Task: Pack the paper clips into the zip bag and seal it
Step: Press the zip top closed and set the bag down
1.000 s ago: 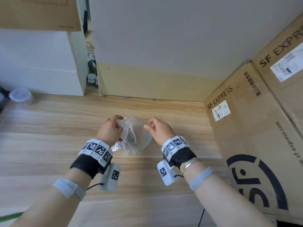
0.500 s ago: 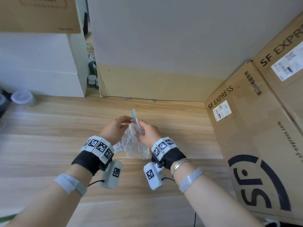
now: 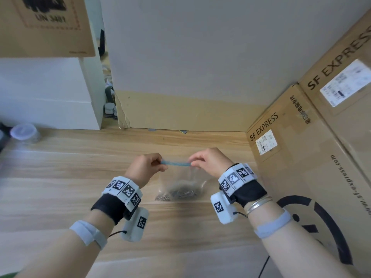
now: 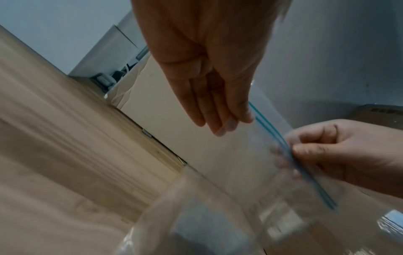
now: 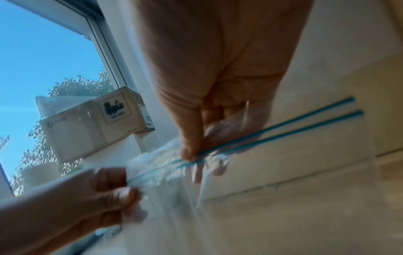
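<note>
A clear zip bag [image 3: 180, 177] with a blue zip strip [image 3: 175, 163] hangs between my two hands above the wooden table [image 3: 60, 177]. Several silver paper clips [image 3: 180, 193] lie heaped in its bottom. My left hand [image 3: 158, 164] pinches the strip's left end and my right hand [image 3: 191, 162] pinches its right end, so the strip runs level and taut. In the left wrist view the left hand [image 4: 229, 120] meets the blue strip [image 4: 270, 129], and the right hand [image 4: 305, 151] grips it lower. The right wrist view shows the right hand [image 5: 191, 153] pinching the strip [image 5: 283, 128], with two blue lines apart beyond it.
Large SF Express cardboard boxes [image 3: 301, 167] stand close on the right. A cardboard panel [image 3: 180, 111] closes the back and a white box [image 3: 50, 93] stands at the back left. A clear lidded tub [image 3: 23, 131] sits at the far left.
My hands were close together with the bag bunched and its mouth turned up. They have drawn apart, pulling the zip strip level, and the clips now sit at the bag's bottom.
</note>
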Tool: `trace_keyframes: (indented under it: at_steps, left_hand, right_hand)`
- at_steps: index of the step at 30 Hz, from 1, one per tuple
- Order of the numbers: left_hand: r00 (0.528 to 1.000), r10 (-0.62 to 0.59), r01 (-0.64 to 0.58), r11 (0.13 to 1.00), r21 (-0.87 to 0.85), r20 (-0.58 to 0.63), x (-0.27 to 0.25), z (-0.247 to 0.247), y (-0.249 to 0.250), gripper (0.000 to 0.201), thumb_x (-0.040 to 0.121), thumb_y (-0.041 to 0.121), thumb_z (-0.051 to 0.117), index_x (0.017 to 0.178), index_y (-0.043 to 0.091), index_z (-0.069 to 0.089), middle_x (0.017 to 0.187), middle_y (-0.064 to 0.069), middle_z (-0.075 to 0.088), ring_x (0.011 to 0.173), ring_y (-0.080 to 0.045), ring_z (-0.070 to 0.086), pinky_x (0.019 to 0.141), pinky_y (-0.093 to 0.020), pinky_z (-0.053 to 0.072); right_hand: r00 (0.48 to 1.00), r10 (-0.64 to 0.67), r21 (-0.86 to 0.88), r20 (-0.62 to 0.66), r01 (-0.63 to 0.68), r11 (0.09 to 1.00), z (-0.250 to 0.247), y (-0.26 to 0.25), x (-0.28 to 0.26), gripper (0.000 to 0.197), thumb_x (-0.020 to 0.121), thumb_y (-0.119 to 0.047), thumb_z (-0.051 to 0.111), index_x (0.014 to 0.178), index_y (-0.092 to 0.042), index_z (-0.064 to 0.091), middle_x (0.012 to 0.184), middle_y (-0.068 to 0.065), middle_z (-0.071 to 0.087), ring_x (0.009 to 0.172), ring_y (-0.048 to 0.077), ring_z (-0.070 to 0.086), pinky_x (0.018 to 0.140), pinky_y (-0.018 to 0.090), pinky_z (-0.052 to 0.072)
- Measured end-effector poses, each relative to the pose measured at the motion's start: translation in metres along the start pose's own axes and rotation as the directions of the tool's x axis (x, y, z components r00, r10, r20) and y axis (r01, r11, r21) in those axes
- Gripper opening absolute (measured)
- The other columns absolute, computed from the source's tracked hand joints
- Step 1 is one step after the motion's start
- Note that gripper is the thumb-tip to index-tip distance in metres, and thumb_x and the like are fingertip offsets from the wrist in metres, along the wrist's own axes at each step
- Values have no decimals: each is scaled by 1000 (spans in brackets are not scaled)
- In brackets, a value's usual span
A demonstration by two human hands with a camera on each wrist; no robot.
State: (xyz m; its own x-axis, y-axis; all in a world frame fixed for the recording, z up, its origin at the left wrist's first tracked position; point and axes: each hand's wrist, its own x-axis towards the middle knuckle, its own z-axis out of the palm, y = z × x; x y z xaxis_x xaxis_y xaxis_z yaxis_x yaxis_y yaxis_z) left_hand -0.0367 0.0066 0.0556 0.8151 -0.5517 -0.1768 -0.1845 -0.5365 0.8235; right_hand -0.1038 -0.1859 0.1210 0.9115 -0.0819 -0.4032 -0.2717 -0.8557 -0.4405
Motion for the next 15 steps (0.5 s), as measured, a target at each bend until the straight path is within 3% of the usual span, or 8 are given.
trace_keyframes:
  at_steps: [4,7,12,15]
  left_hand:
    - [996,69,-70,997,-19,-52,2,12,0,15,75,15,73,82,12,60,57,13,51,51,3,51,51,-7,37]
    - [982,168,-164,985,44,-89,2,15,0,18,74,16,74,86,5,66,56,17,49,60,17,52,55,-2,36]
    - [967,227,-220,973,70,-113,1,15,-4,11,78,15,71,82,5,68,62,6,58,62,12,56,59,-2,38]
    - [962,252,-245,966,79,-109,0,15,-7,10,79,14,70,82,4,68,63,8,62,63,-8,60,62,-11,40]
  right_hand:
    - [994,-73,-71,-84,67,995,17,-8,2,32,87,-38,57,111,-21,65,114,1,69,105,16,62,96,30,45]
    - [983,-124,-151,-135,103,983,30,-14,7,33,85,-43,56,108,-22,66,101,5,72,93,24,64,83,36,51]
    - [956,-184,-146,-227,153,977,40,-13,12,28,83,-41,59,102,-23,70,87,11,73,82,30,63,74,38,50]
    - [940,-212,-134,-269,182,974,44,-12,13,25,82,-40,60,98,-25,72,81,9,73,77,30,63,70,36,51]
